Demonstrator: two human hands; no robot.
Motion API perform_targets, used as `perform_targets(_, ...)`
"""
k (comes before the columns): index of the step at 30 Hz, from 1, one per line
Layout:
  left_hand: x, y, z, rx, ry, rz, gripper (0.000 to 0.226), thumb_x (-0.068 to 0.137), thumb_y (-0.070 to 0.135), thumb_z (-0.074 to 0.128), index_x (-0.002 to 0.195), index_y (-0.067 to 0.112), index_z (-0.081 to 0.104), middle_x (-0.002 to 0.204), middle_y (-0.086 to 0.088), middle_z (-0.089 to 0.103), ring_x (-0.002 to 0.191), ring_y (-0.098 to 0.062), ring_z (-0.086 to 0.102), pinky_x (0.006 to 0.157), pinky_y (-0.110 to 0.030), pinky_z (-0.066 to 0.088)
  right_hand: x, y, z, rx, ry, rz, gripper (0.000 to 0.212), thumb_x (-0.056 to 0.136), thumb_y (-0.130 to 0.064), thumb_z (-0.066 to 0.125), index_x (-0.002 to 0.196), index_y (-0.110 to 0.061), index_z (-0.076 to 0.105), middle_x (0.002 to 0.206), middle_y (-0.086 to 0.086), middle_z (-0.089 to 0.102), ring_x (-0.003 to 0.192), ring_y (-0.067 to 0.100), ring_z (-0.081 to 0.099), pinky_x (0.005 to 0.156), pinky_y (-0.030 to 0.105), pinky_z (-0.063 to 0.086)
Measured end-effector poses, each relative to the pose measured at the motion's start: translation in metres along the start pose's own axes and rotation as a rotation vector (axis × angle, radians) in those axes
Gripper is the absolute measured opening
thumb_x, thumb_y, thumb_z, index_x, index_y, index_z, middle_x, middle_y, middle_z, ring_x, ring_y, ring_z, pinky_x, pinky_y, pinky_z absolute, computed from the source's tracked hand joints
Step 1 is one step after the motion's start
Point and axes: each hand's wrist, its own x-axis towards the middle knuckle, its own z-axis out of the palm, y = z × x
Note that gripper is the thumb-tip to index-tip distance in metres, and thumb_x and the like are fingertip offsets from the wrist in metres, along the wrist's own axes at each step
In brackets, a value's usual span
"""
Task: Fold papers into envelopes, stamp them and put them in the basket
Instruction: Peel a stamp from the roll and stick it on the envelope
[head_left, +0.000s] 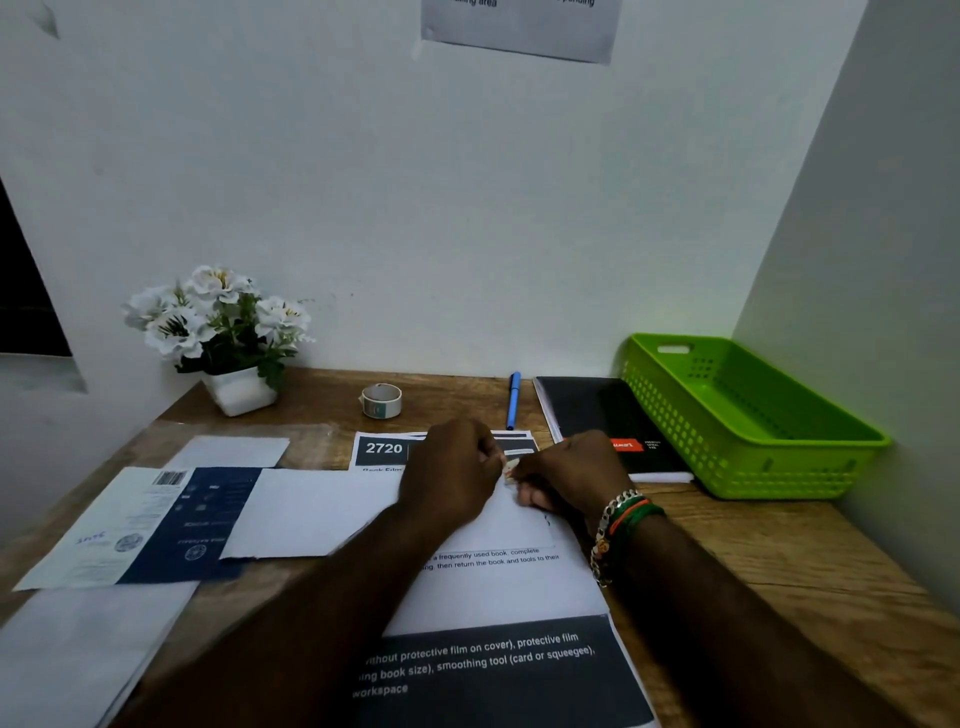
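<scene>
From here I see both hands meeting over the middle of the wooden desk (779, 551). My left hand (452, 475) has its fingers curled inward, and my right hand (569, 478), with beaded and chain bracelets (621, 519) on the wrist, is curled the same way; between their fingertips they pinch a small pale scrap (510, 470), too small for me to tell what it is. They work just above a white printed sheet with dark grey bands and the number 2720 (498, 582), which lies flat under both forearms.

Left of the hands lies a plain white folded paper (311, 512), overlapping a blue and white printed sheet with a barcode (156, 525). Another white paper (228, 451) lies behind those, and one more (78, 649) sits at the near left edge.

The bright green plastic basket with perforated walls (753, 447) stands at the right rear corner, against the wall, well apart from the hands. Just beside it lies a black notebook with a red label (597, 410). A blue pen (513, 400) lies beside the notebook, a roll of pale tape (381, 401) stands behind the printed sheet, and a white pot of white flowers (223, 338) sits at the left rear
</scene>
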Motion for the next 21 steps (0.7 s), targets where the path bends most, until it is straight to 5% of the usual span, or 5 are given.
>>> perform_targets(13,-0.0013,0.0001,0.0012,-0.005,-0.005,0.004,0.008,0.092,0.031,0.073,0.088,0.025,0.073,0.081,0.01,0.068,0.079,-0.008,0.063,0.067,-0.026,0.043,0.0021,0.0035,-0.0013,-0.069,-0.003,-0.056,0.012,0.067,-0.001,0.08,0.063,0.008,0.074,0.064,0.024,0.072,0.053,0.027,0.064,0.063,0.032,0.056)
perform_targets(21,-0.001,-0.0002,0.0006,-0.031,-0.016,-0.007,0.008,0.089,0.028,0.076,0.081,0.025,0.074,0.076,0.011,0.068,0.076,-0.005,0.063,0.063,-0.025,0.041,-0.0019,0.0014,0.0003,-0.049,0.013,-0.042,0.013,0.071,0.003,0.073,0.071,0.017,0.072,0.058,0.024,0.069,0.042,0.023,0.063,0.053,0.027,0.051)
